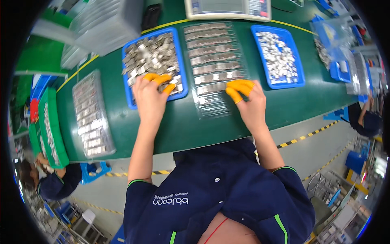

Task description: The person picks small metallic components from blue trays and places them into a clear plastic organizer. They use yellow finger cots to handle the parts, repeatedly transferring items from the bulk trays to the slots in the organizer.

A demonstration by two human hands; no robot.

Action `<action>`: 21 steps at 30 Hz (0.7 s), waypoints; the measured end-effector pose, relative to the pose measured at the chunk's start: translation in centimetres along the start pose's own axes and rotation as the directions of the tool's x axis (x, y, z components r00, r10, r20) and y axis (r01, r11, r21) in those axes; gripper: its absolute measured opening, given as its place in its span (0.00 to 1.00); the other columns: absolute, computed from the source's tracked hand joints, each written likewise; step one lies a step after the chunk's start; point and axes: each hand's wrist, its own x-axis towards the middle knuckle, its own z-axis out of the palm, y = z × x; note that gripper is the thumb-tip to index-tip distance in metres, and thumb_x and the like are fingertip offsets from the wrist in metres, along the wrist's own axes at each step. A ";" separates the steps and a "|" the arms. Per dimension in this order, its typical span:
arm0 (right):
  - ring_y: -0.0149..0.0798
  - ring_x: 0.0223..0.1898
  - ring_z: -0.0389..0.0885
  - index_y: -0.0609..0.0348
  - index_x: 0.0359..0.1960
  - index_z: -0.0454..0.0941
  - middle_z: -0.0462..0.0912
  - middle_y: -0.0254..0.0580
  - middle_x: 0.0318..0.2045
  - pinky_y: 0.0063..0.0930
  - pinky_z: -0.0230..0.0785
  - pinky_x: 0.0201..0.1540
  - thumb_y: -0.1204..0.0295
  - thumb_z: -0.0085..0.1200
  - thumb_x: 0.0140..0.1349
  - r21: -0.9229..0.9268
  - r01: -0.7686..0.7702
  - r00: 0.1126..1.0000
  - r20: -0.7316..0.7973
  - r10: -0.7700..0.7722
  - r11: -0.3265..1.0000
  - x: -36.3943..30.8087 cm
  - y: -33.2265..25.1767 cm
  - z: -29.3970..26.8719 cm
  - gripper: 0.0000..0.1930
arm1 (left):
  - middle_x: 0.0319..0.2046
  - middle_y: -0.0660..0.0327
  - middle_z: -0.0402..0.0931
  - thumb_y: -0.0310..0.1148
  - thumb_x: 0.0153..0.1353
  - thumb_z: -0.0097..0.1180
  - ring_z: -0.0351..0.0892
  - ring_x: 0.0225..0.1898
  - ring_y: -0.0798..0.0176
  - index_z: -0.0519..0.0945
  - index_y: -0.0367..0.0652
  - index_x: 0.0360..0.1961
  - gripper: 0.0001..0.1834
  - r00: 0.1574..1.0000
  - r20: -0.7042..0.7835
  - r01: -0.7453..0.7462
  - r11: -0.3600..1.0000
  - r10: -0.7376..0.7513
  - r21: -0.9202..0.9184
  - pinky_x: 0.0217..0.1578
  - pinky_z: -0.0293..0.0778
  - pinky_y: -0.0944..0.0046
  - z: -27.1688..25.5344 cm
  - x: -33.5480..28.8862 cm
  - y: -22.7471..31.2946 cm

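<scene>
Nearest the viewer, a person in a dark blue short-sleeved shirt (219, 179) stood at a green counter (183, 131), both bare forearms reaching forward. Just ahead lay the near end of a clear plastic tray (212, 107), its slots bare. Beyond that strip, about eight rows of small silvery metal pieces (217, 67) ran across the tray to its far end. Judging by this, the tray was mostly filled, with only the near end left.

The right hand (255, 101) reached in from the right, wrist bent inward, its yellow-covered thumb and fingers curled close together at the right end of the nearest filled row. Whether a piece sat between them could not be told. The left hand (149, 99) angled forward over the near rim of a blue bin (182, 69), its covered fingertips pointing down and rightward, thumb slightly apart from the fingers, among loose metal pieces; a grip could not be confirmed. That bin, left of the tray, held a plentiful heap.

Further left, a second clear tray (107, 122) carried rows of similar pieces along its length and appeared complete. To the right of the middle tray, another blue bin (287, 85) held small white parts (278, 57). At the far side stood a pale device (227, 8) with a display, and, to the left, stacked clear containers (103, 26).
</scene>
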 end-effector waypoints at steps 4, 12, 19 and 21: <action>0.47 0.38 0.73 0.59 0.34 0.80 0.80 0.43 0.33 0.34 0.66 0.42 0.78 0.60 0.47 -0.237 -0.207 0.964 -0.216 0.157 0.949 1.0 4.6 -4.4 0.10 | 0.34 0.58 0.76 0.32 0.41 0.65 0.69 0.43 0.54 0.84 0.43 0.31 0.12 0.997 0.022 -0.078 0.997 0.078 0.004 0.46 0.63 0.56 -0.1 0.4 1.3; 0.49 0.42 0.72 0.59 0.41 0.79 0.77 0.49 0.38 0.37 0.66 0.46 0.77 0.56 0.50 -0.505 -0.207 0.978 -0.071 0.198 0.838 3.0 11.0 -6.9 0.14 | 0.33 0.56 0.76 0.28 0.39 0.66 0.69 0.41 0.52 0.84 0.42 0.30 0.12 0.997 -0.025 -0.070 0.996 0.069 -0.050 0.44 0.67 0.57 -0.4 0.5 1.8; 0.46 0.42 0.74 0.59 0.36 0.81 0.78 0.46 0.37 0.38 0.65 0.46 0.75 0.59 0.46 -0.577 -0.171 0.984 -0.062 0.166 0.799 4.1 10.4 -7.1 0.12 | 0.34 0.59 0.76 0.30 0.39 0.66 0.68 0.43 0.54 0.84 0.45 0.30 0.13 0.994 0.042 -0.092 0.989 0.098 -0.119 0.47 0.62 0.57 0.0 0.6 1.8; 0.45 0.40 0.75 0.60 0.34 0.81 0.79 0.45 0.35 0.36 0.66 0.44 0.76 0.60 0.46 -0.552 -0.131 0.990 -0.122 0.076 0.824 3.7 11.3 -7.0 0.11 | 0.34 0.60 0.76 0.31 0.39 0.66 0.68 0.44 0.55 0.84 0.45 0.30 0.12 0.994 0.055 -0.093 0.991 0.099 -0.093 0.47 0.62 0.57 -0.1 0.6 1.8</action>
